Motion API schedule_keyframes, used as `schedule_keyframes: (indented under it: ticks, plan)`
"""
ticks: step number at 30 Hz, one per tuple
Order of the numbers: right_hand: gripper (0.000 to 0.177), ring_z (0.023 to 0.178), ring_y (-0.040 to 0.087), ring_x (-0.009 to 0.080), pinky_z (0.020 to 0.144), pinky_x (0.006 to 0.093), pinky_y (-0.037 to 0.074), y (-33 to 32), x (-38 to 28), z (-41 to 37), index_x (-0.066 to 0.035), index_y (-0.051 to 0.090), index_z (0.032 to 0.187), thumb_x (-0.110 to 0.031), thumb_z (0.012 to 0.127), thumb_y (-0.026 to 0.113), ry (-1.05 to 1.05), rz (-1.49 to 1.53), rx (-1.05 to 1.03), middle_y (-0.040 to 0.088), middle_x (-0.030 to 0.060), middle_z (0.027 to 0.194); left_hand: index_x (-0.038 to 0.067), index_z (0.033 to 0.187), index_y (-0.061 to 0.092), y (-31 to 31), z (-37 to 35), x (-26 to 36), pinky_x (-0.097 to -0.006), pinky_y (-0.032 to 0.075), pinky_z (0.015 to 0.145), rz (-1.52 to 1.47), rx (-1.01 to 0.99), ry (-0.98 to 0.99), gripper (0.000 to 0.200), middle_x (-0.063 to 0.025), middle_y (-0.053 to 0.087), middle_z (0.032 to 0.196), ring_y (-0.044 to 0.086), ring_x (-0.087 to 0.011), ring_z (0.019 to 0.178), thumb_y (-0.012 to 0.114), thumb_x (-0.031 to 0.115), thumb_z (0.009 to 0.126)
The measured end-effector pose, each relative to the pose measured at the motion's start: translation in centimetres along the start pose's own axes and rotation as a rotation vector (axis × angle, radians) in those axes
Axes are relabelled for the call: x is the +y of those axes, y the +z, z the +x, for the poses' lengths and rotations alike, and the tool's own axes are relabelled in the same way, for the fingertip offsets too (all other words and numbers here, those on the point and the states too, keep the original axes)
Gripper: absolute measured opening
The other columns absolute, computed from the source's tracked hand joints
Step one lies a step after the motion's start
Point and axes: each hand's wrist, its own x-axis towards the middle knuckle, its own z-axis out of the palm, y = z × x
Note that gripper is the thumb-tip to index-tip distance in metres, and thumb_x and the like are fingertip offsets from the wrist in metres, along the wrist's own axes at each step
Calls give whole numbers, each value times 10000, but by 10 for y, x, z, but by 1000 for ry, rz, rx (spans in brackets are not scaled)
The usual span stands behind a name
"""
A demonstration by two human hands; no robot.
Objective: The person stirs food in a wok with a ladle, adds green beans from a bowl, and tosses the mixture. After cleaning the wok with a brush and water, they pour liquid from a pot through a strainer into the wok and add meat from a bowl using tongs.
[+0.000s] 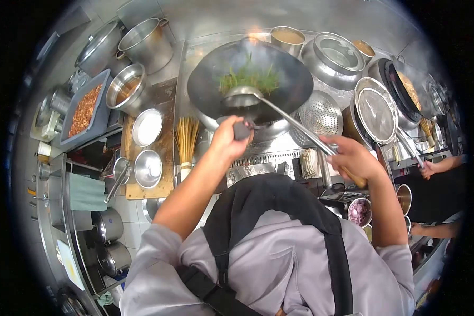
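My left hand is closed round the dark, thick handle at the near side of a large black wok. My right hand grips a long metal ladle near its wooden end. The ladle's bowl hangs over the near part of the wok, overlapping the food in this view. Green leafy stalks, blurred by motion, show above the middle of the wok amid steam or smoke. A small orange flame glows behind the far rim.
Right of the wok lie a perforated skimmer and a mesh strainer. Pots line the back. At left are a bamboo brush, metal bowls and a grey tub. Another person's hand holds a handle at right.
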Motion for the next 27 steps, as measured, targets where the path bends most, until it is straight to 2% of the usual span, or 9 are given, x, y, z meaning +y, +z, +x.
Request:
schedule_keyframes:
  ticks: [4,6,11,16,18,20,21,22,27]
  plan:
    - [552,521,519,115,469,296,428,30,5,68,-148,479,1410,-109,882,638,-77,-158,148,547,27,656,69,871,521,-39,39,-23,-407,538,722,101,12,33,108,-73,548,801,571,-208,715,617,40,830]
    - [550,530,518,120,474,308,425,42,19,83,-159,476,1411,-136,884,634,-293,-335,332,554,30,663,34,995,535,-50,-22,-44,-362,544,666,183,39,77,159,-108,570,888,586,-231,745,565,6,842]
    - [563,529,534,103,464,267,430,3,-4,-13,-109,468,1419,-48,879,616,37,-8,35,558,23,672,56,888,504,-7,-55,-15,-374,535,686,114,24,56,99,-90,550,810,570,-217,745,581,18,837]
    - [558,526,532,108,471,265,443,28,10,48,-90,442,1429,-56,893,596,-35,-246,122,556,34,696,51,907,522,-29,23,-21,-393,547,693,97,31,45,99,-80,535,787,571,-216,718,587,20,839]
    - [536,527,536,112,477,272,454,42,21,65,-83,435,1424,-75,908,578,-242,-140,243,547,39,695,61,918,538,-44,-9,-37,-398,554,701,181,0,28,140,-85,543,798,571,-221,682,564,-32,817]
    - [514,517,507,100,443,247,422,43,31,36,-70,376,1435,-102,953,553,-250,371,99,517,22,702,69,887,549,-24,-62,-45,-398,557,708,185,-1,137,131,-94,552,819,574,-224,678,570,-32,807]
    - [520,510,498,95,435,240,411,42,38,30,-69,359,1439,-100,958,553,-228,447,124,512,19,693,68,906,539,-53,-43,-33,-393,559,716,150,-102,19,138,-97,562,862,580,-216,708,579,-25,811]
    - [525,502,488,90,426,232,400,46,45,24,-68,343,1443,-98,963,552,-198,530,152,506,15,684,63,938,526,-35,-45,-23,-410,550,718,61,36,-2,140,-91,560,890,580,-205,726,592,0,831]
    - [494,465,475,106,406,270,391,31,-13,15,-30,408,1375,-61,907,563,-150,283,349,504,10,660,50,949,520,2,-23,8,-411,543,673,168,90,109,136,-81,541,847,588,-205,717,608,33,847]
